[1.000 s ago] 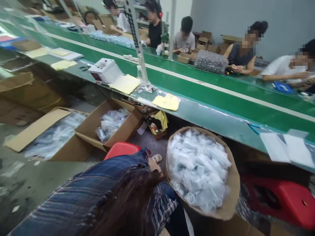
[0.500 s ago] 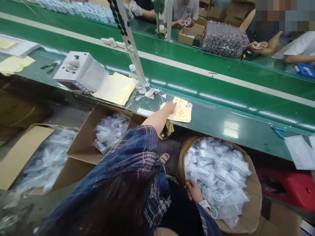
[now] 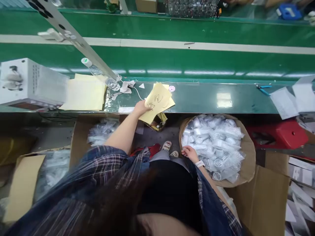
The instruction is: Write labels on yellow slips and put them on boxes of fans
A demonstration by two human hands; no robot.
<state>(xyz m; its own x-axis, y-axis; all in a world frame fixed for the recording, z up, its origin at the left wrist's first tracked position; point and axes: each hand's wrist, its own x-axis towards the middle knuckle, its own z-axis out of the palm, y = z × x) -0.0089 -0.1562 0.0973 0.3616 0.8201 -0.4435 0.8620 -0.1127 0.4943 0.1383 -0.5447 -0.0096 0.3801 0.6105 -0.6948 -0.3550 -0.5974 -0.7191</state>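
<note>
My left hand (image 3: 141,107) is closed on a stack of yellow paper slips (image 3: 158,100) with handwriting, lifted a little off the front ledge of the green conveyor table (image 3: 197,98). My right hand (image 3: 189,152) rests at the near rim of a round brown container (image 3: 246,154) full of clear plastic-wrapped white parts (image 3: 214,141); its fingers look loosely curled against the packets, and whether they hold one I cannot tell. A white watch sits on that wrist.
A white machine (image 3: 27,82) and a yellow sheet (image 3: 85,93) lie at the left of the ledge. A slanted metal post (image 3: 73,42), plastic bottle (image 3: 98,70), blue pliers (image 3: 263,88) and white sheets (image 3: 285,101) are there too. Cardboard boxes (image 3: 78,131) of bagged parts and a red stool (image 3: 283,134) stand below.
The camera tipped downward and the workers across the belt left the view. My left hand went from touching the yellow slips to gripping and lifting them. My right hand stays at the container's rim.
</note>
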